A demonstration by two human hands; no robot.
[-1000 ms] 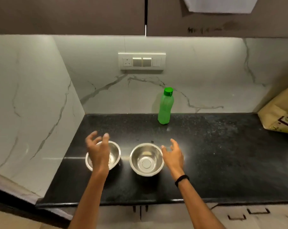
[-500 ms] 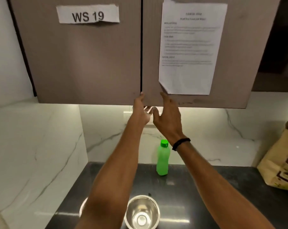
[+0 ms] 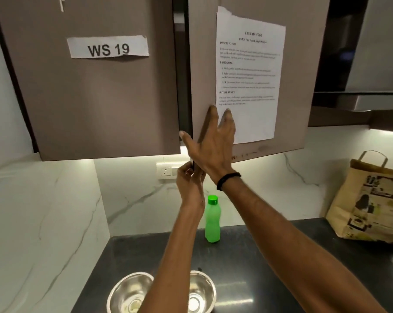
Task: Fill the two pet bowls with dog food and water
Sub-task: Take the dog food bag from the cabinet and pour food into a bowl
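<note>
Two steel pet bowls stand side by side at the counter's near edge, the left bowl (image 3: 129, 292) and the right bowl (image 3: 203, 290), partly hidden by my left forearm. A green water bottle (image 3: 212, 220) stands upright by the back wall. A brown paper bag (image 3: 371, 199) sits at the right. Both hands are raised to the right cabinet door (image 3: 203, 64), which stands slightly ajar. My right hand (image 3: 213, 150) grips its left edge, thumb behind and fingers on the face. My left hand (image 3: 190, 184) pinches the door's lower corner.
The left cabinet door (image 3: 100, 109) with a "WS 19" label is closed. A printed task sheet (image 3: 249, 75) is taped to the right door. A wall socket (image 3: 167, 171) sits under the cabinets. A black counter (image 3: 270, 256) meets marble walls at the left and back.
My view tilted up from the bowls to the cabinets. Both hands rose from the bowls to the door's lower edge, and the right door has swung out, showing a dark gap.
</note>
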